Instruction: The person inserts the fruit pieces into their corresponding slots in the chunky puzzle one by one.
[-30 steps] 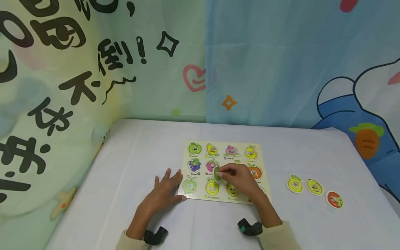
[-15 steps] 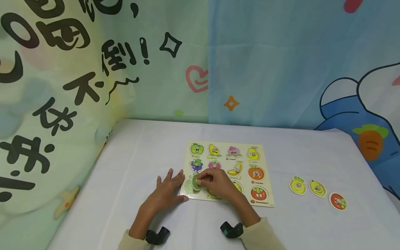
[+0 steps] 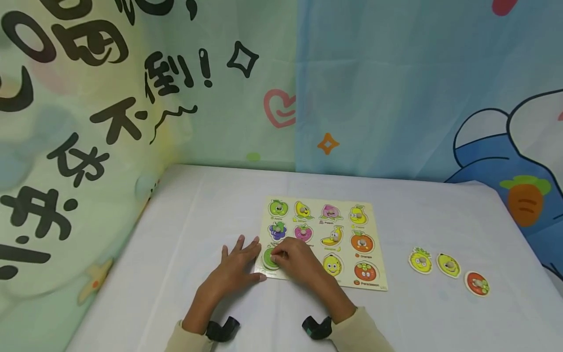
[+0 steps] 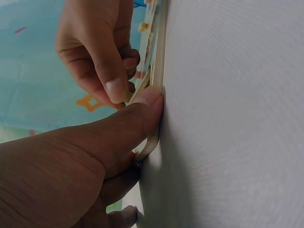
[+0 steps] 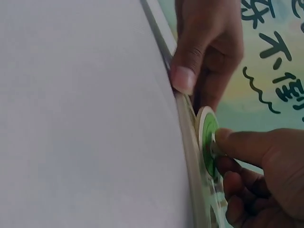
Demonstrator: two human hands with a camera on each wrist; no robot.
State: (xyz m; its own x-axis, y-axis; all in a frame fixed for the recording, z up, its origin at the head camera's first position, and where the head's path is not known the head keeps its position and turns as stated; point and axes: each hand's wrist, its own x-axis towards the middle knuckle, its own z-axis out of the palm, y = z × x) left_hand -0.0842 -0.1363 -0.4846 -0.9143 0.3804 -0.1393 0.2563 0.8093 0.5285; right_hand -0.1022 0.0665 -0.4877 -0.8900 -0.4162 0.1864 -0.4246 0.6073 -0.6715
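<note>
A green round fruit puzzle piece (image 5: pixel 208 137) sits at the front left space of the fruit puzzle board (image 3: pixel 381 279), slightly raised above it in the right wrist view. My right hand (image 3: pixel 301 261) pinches the piece's small knob between thumb and fingertips. Beside it, my left hand (image 3: pixel 235 268) lies spread at the board's left edge, its thumb (image 4: pixel 149 97) touching the near corner and its fingers straight. Other fruit pieces, such as the orange (image 3: pixel 362 242) and the banana (image 3: pixel 332 236), lie in the board. My right hand hides part of the front row.
To the right of the board, a pineapple piece (image 3: pixel 420 261), a lemon piece (image 3: pixel 448 265) and a red piece with a green top (image 3: pixel 477 283) lie on the white tablecloth (image 3: pixel 211 205). A printed curtain (image 3: pixel 374 88) hangs behind the table.
The right hand has carried the green piece leftward across the board and lowered it from a tilted stance to nearly flat over the front left space. The left hand has stayed put.
</note>
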